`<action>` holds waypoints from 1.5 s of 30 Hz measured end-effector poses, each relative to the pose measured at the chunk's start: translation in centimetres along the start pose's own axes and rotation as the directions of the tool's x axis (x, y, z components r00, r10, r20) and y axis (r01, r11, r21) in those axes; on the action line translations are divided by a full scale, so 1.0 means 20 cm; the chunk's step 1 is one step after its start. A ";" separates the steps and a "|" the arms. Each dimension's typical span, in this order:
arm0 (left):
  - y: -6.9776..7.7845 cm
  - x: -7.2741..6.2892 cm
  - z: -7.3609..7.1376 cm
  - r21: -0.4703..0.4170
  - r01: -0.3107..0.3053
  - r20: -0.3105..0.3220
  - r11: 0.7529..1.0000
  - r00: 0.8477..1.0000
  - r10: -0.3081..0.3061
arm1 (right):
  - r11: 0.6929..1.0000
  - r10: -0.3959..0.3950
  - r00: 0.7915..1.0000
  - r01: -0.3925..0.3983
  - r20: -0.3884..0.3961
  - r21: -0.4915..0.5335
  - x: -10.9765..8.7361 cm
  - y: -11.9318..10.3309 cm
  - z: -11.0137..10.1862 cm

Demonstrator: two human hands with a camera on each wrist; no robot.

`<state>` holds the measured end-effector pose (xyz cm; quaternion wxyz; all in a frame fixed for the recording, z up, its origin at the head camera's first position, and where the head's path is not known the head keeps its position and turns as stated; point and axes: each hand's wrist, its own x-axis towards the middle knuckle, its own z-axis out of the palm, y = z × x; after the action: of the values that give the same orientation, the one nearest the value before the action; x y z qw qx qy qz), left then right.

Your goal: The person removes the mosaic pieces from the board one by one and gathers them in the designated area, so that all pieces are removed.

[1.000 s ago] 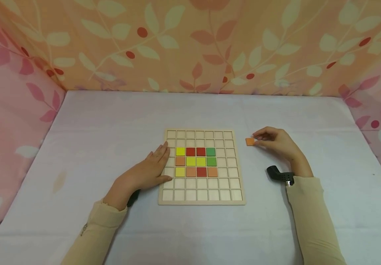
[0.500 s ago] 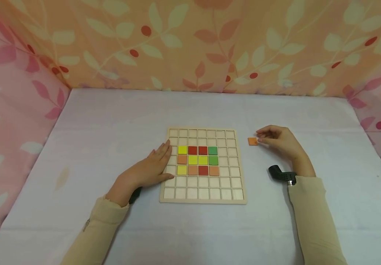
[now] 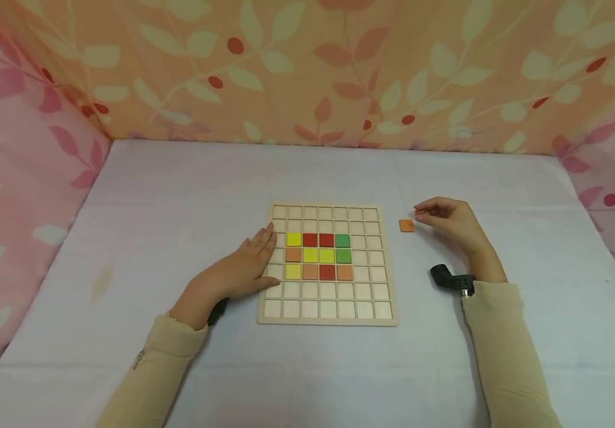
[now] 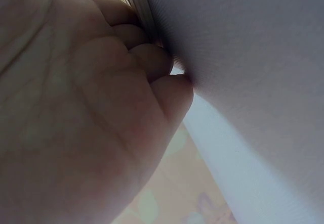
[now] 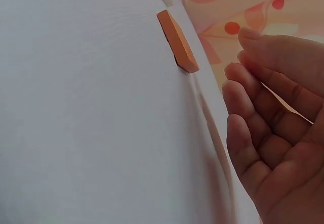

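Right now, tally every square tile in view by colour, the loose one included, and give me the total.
Yellow tiles: 4
Red tiles: 3
Green tiles: 2
Orange tiles: 4 (3 on the board, plus the loose tile off to its right)
Total: 13

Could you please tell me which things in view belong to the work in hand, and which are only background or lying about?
Seems part of the work:
- grid board, with the left hand at its edge
- coloured tiles in its squares
- loose orange tile, near the right hand

Seems only background:
- white cloth
- leaf-patterned backdrop
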<state>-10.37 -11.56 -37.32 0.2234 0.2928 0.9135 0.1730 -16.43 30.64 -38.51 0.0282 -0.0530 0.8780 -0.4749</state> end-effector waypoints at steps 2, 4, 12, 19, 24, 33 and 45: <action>0.00 0.00 0.00 -0.001 -0.001 -0.002 1.000 1.000 0.001 | 1.000 0.001 1.000 -0.001 0.001 -0.002 0.00 -0.01 0.01; -0.01 0.00 0.00 -0.002 -0.005 -0.003 1.000 1.000 0.005 | 1.000 0.000 1.000 0.000 0.003 -0.002 0.00 -0.02 0.01; -0.01 -0.01 0.00 0.001 -0.002 -0.005 1.000 1.000 0.002 | 0.996 0.004 0.999 -0.008 0.043 0.089 -0.01 -0.11 0.04; 0.00 -0.01 0.00 0.016 0.005 0.007 1.000 1.000 -0.005 | 0.994 -0.010 0.992 -0.004 0.125 0.110 -0.02 -0.24 0.11; 0.00 -0.01 0.01 0.024 0.002 0.000 1.000 1.000 -0.002 | 0.999 -0.032 0.983 0.025 0.181 0.037 0.02 -0.33 0.19; 0.00 -0.01 0.00 0.036 -0.002 0.002 0.999 1.000 0.002 | 0.989 -0.142 0.955 0.148 0.262 -0.001 0.10 -0.42 0.35; 0.00 -0.01 0.00 0.017 -0.004 -0.001 1.000 1.000 0.004 | 0.982 -0.190 0.912 0.167 0.363 0.094 0.13 -0.53 0.52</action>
<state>-10.21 -11.71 -37.17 0.2200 0.2962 0.9146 0.1657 -17.33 15.86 -35.35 0.1512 -0.2204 0.8336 -0.4833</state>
